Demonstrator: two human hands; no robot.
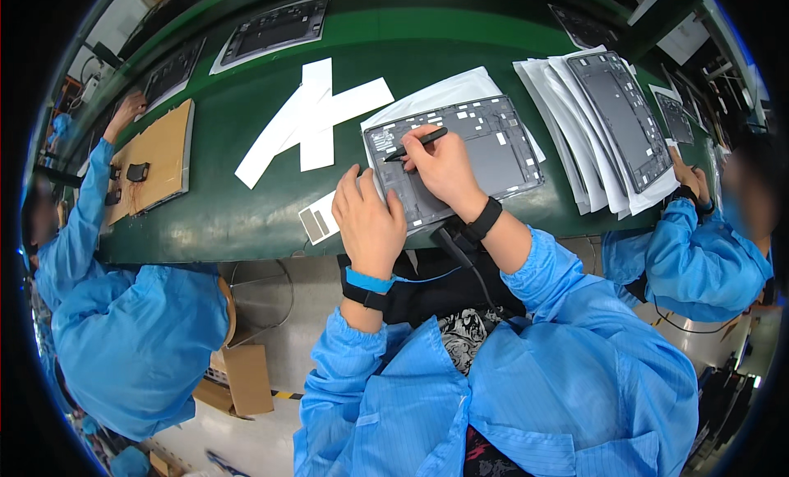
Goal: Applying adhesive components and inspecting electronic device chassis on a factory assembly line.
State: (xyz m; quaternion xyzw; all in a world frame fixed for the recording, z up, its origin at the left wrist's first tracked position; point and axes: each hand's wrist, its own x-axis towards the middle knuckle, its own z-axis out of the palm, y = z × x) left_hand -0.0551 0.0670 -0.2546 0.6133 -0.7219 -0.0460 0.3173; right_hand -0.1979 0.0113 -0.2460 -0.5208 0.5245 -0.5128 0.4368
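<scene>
- Right hand (444, 171) working: fingers pinch a slim black tool (434, 136), tip at the dark panel's (501, 156) nine o'clock.
- That panel lies on the green surface (222, 222), twelve o'clock from the wearer.
- Left hand (371, 226), fingers extended loosely, sits at its eight o'clock corner.
- White strips (318, 144), ten o'clock; stacked panels (620, 119), three.

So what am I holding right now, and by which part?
Your right hand holds a black pen-like tool around its middle. Whether your left hand grips anything cannot be told.
</scene>
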